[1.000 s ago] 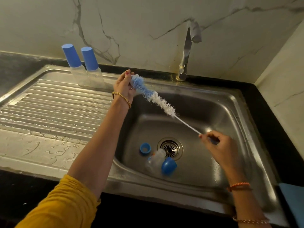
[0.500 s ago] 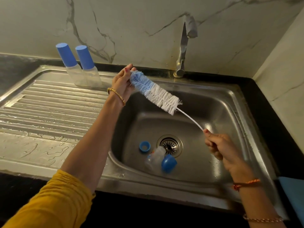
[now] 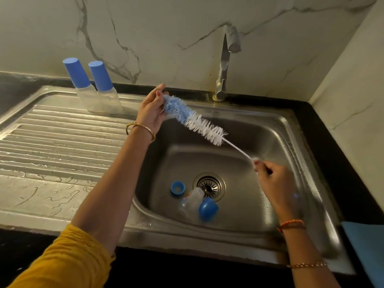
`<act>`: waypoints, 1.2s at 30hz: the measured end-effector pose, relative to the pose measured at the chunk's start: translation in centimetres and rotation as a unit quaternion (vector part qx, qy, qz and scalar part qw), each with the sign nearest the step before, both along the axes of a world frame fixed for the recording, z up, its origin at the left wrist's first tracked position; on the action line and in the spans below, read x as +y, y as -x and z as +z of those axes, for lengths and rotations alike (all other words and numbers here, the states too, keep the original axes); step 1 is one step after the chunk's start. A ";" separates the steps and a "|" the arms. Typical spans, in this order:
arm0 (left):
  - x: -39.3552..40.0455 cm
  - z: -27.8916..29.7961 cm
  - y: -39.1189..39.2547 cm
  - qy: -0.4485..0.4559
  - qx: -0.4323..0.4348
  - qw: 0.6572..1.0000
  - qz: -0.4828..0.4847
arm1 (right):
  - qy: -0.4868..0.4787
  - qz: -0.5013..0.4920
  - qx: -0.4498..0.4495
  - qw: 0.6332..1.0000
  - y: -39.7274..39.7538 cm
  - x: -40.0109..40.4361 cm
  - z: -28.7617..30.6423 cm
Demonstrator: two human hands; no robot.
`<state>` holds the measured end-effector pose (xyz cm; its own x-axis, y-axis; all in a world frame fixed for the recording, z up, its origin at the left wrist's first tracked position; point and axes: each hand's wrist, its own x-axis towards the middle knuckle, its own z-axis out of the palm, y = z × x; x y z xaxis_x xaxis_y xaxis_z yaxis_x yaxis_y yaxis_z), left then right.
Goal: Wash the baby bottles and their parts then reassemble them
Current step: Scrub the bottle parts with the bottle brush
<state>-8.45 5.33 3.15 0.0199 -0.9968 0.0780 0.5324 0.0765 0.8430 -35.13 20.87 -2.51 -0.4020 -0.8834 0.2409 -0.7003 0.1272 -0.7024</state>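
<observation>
Head view: brush (image 3: 194, 119) held slanted above sink (image 3: 291, 129), both hands on it. Left hand (image 3: 150, 112) at blue bristle end, fingers (image 3: 160, 90) curled lightly against bristles, thumb side touching tip. Right hand (image 3: 276, 183) at thin white handle end, fingers pinched together on wire, a little blurred. White bristle part between both hands, over basin. Down in basin, near drain (image 3: 208, 185): open bottle (image 3: 192, 201) lying on side, blue cap (image 3: 208, 208) touching it on right, blue ring (image 3: 177, 189) just beside on left. On draining board (image 3: 52, 142), at back edge: two capped bottles (image 3: 97, 88) standing upright, side by side and touching. Water drops on front of board. Tap (image 3: 225, 65) behind sink, closed. Black worktop (image 3: 332, 125) around sink, blue cloth (image 3: 365, 246) at right edge.
</observation>
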 end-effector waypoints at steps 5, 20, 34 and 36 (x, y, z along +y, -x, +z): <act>0.0 0.2 0.2 0.013 0.006 0.999 0.043 | 0.032 -0.006 0.058 0.998 0.0 0.1 0.6; 0.7 -0.2 -2.1 0.058 0.126 0.984 -0.111 | -0.327 0.150 -0.325 0.875 0.5 -0.3 0.7; 0.1 1.1 1.1 -0.078 0.110 0.990 0.048 | -0.358 0.121 -0.359 0.853 0.7 -0.1 0.2; -0.2 0.8 1.9 -0.116 0.050 0.986 0.105 | -0.299 0.108 -0.287 0.904 1.4 0.0 0.2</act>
<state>-10.38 5.15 3.94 0.2244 -0.9604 -0.1653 0.6075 0.0052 0.7943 -36.51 20.86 -2.35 -0.1125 -0.8595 -0.4985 -0.2963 0.5079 -0.8089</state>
